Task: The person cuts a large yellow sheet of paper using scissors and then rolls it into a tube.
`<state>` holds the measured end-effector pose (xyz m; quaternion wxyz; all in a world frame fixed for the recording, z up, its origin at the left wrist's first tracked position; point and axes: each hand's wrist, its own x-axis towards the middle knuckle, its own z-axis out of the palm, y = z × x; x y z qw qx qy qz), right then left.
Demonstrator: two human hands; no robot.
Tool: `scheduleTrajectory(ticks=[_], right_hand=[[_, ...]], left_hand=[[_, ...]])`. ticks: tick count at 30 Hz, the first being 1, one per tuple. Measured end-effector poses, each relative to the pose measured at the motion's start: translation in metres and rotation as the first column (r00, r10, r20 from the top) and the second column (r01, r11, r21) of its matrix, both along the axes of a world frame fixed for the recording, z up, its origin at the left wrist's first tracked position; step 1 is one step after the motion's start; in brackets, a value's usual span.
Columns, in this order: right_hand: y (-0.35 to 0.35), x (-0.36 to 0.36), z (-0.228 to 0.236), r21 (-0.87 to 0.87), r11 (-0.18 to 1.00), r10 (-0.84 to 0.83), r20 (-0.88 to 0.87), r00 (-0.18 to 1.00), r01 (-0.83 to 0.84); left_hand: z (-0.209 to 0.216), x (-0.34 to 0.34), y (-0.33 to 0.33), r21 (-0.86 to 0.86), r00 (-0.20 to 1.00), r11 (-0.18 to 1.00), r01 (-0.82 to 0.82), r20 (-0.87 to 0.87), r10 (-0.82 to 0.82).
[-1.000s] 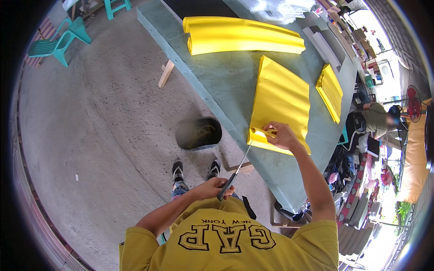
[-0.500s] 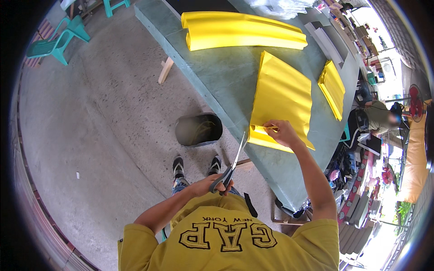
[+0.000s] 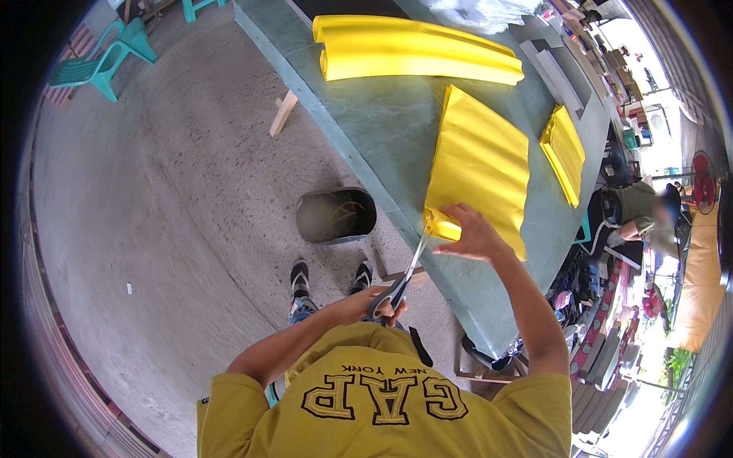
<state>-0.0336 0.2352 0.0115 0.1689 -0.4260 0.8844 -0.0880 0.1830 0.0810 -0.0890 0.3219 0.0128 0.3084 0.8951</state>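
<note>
Scissors [image 3: 399, 287] with dark handles are gripped in the left hand [image 3: 374, 304], blades reaching the near left corner of a folded yellow sheet [image 3: 481, 160] on the green table [image 3: 382, 141], where the right hand [image 3: 479, 235] spreads thumb and fingers apart, a long yellow roll [image 3: 416, 53] lying beyond.
</note>
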Motion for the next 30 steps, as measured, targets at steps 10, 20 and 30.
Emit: scheduleTrajectory(ticks=[10, 20, 30], right_hand=[[0.028, -0.04, -0.012, 0.057, 0.914, -0.386, 0.422, 0.82, 0.402], [-0.014, 0.021, -0.007, 0.04, 0.996, -0.082, -0.083, 0.993, 0.085], [0.001, -0.017, 0.006, 0.066, 0.974, -0.224, 0.368, 0.903, 0.215]], left_hand=[[0.011, -0.004, -0.001, -0.176, 0.999, 0.983, 0.047, -0.011, -0.049], [0.014, -0.007, -0.005, -0.115, 0.997, 0.992, 0.056, 0.056, -0.05], [0.021, 0.006, -0.016, -0.095, 0.996, 0.995, -0.041, 0.079, 0.049]])
